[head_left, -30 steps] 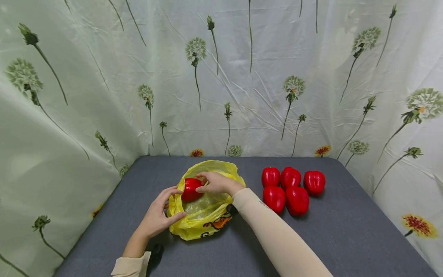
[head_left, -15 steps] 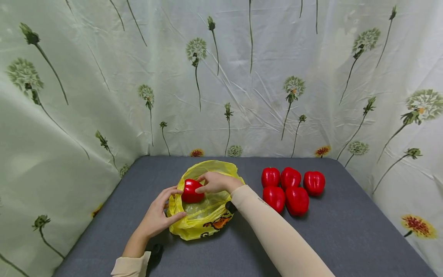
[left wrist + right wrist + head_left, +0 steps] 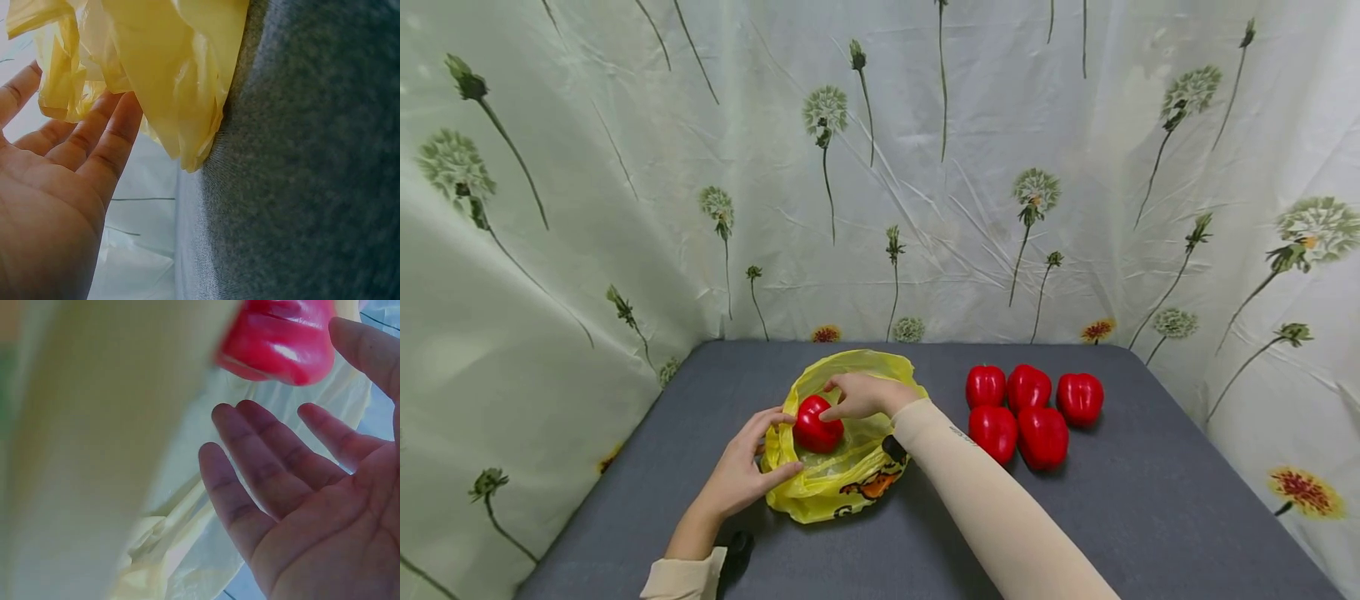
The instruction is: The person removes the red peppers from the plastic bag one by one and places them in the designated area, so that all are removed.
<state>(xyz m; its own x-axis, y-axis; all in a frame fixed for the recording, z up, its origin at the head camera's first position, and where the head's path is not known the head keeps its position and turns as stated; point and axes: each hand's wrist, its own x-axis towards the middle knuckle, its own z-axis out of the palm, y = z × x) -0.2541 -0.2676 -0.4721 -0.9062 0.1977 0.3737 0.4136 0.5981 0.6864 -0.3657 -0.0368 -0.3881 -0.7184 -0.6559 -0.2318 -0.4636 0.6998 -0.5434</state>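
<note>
In the head view a yellow plastic bag (image 3: 831,496) lies on the table with its mouth gaping. My left hand (image 3: 741,467) holds its left rim, fingers at the edge and thumb over the near side; yellow folds hide some fingertips in the left wrist view. Inside the bag sits a red bell pepper (image 3: 817,427). My right hand (image 3: 865,395) reaches in from the right, just over the pepper. In the right wrist view its fingers (image 3: 265,475) are spread and apart from the pepper, while the thumb tip is right at its edge.
Several more red bell peppers (image 3: 1043,437) stand grouped on the grey table (image 3: 1150,517), right of the bag. A pale curtain (image 3: 970,108) with a dandelion print surrounds the table at the back and sides.
The pepper in the bag has shifted down slightly and turned, showing more of its body. My right hand has moved a little left with it. My left hand has stayed put.
</note>
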